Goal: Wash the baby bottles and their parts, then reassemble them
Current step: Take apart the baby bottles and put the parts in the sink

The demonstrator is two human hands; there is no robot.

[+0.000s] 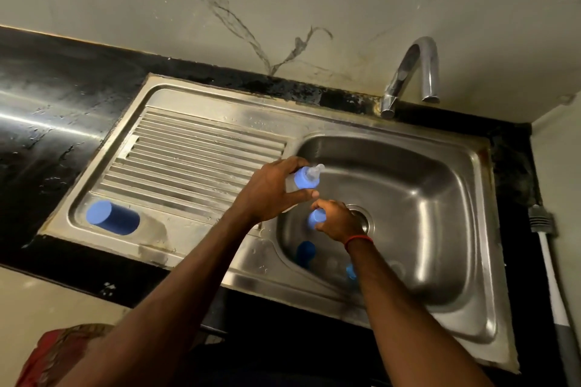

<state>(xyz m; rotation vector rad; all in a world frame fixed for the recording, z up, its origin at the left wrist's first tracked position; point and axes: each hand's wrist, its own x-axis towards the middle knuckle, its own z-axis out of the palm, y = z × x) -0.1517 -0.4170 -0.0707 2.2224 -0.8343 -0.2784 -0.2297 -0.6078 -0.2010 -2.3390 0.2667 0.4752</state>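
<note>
While reaching over the steel sink (465, 317), grips a baby bottle (306, 178) in the left hand (270, 193), fingers and thumb curled round its body, blue collar and clear teat pointing right across the basin's left edge. Holds a small blue cap (316, 219) in the right hand (339, 222), fingers curled round it, just below the left thumb and beside the drain (364, 219). Leaves a large blue cover (108, 217) lying on its side in the drainboard's near-left corner, well apart from both hands. Shows two more blue parts low in the basin: a dark blue piece (305, 254) between the forearms, and a blue fragment (351, 272) half hidden by the right forearm.
</note>
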